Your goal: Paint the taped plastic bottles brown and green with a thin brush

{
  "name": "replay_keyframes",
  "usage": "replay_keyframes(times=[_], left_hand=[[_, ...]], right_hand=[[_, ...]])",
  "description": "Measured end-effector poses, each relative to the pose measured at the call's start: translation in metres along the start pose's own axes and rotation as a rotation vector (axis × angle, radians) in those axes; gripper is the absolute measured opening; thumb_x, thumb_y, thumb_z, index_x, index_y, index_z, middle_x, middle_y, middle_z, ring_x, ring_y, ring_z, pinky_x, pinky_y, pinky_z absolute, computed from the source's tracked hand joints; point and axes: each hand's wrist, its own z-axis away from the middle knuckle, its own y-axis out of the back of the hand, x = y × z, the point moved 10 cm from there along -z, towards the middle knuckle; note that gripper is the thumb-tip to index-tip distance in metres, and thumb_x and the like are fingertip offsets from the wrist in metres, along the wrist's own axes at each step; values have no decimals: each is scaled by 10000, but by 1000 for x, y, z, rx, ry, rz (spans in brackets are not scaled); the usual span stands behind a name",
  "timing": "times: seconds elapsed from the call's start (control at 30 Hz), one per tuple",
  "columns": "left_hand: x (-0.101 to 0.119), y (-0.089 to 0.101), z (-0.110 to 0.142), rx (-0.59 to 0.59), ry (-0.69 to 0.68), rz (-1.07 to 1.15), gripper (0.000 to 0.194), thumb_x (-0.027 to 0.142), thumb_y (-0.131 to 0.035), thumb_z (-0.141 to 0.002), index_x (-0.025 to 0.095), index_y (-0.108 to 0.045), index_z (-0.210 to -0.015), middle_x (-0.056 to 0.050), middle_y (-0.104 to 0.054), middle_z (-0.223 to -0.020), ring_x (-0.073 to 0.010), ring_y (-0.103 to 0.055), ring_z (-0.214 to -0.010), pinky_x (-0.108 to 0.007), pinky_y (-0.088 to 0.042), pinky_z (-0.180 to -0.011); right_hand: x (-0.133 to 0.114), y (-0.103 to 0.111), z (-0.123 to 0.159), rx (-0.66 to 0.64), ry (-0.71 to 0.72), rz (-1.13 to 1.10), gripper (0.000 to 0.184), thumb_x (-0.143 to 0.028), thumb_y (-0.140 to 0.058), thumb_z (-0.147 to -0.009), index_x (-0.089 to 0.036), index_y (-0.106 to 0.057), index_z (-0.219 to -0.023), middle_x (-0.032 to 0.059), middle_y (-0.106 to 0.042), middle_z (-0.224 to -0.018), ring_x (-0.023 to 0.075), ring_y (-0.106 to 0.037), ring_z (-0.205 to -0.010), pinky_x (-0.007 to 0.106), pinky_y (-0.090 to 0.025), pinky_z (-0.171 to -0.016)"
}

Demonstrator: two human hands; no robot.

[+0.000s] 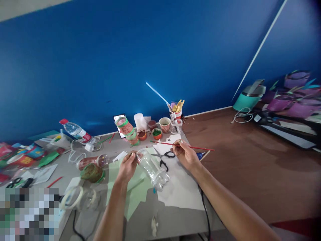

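Observation:
My left hand point(128, 166) pinches the near-left rim of a clear cut plastic bottle point(151, 169), which tilts with its ridged base toward the lower right. In my right hand point(185, 153) is a thin red paintbrush point(200, 148), its tip pointing left toward the paint cups. Black-handled scissors point(164, 165) lie just behind the bottle. Beyond the brush tip stand a small cup of green paint point(156, 134) and a cup of brown paint point(141, 134). A bottle piece painted pink and green point(127, 130) stands to their left.
White paper point(185, 192) and pale green paper point(117, 177) cover part of the grey table. A phone point(116, 117) leans on the blue wall. At left are a water bottle point(79, 132), painted containers point(92, 173) and clear rings point(72, 197). A cup of tools point(177, 112) stands at the back.

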Motion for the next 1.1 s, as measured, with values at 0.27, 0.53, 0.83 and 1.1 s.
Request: replay_keyframes(times=[0.27, 0.53, 0.83, 1.1], left_hand=[[-20, 2, 4, -26, 55, 42, 314, 507, -757, -722, 203, -688, -761, 5, -608, -578, -172, -597, -658, -299, -447, -707], [-24, -10, 11, -84, 105, 48, 345, 526, -737, -739, 184, -690, -738, 0, -578, -555, -146, -519, -574, -278, -384, -600], [-25, -15, 12, -78, 137, 44, 365, 536, -754, -715, 180, -673, -727, 31, -515, -504, -108, -425, -494, -249, -304, -512], [-23, -13, 14, -27, 132, 52, 402, 548, -759, -704, 161, -667, -757, 52, -493, -486, -82, -394, -479, -219, -283, -508]], right_hand=[[5, -10, 9, -39, -80, 83, 200, -381, -806, -650, -224, -695, -705, -10, -590, -557, 128, -451, -497, 299, -391, -545], [13, -18, 16, -131, -125, 123, 159, -340, -803, -659, -209, -731, -713, 6, -591, -638, 120, -463, -545, 277, -355, -546], [9, -26, 19, -173, -108, 176, 87, -281, -751, -684, -202, -717, -670, 11, -560, -656, 120, -441, -561, 275, -318, -540], [12, -28, 19, -216, -123, 216, 46, -234, -700, -700, -193, -698, -680, 5, -537, -638, 118, -430, -565, 267, -278, -529]])
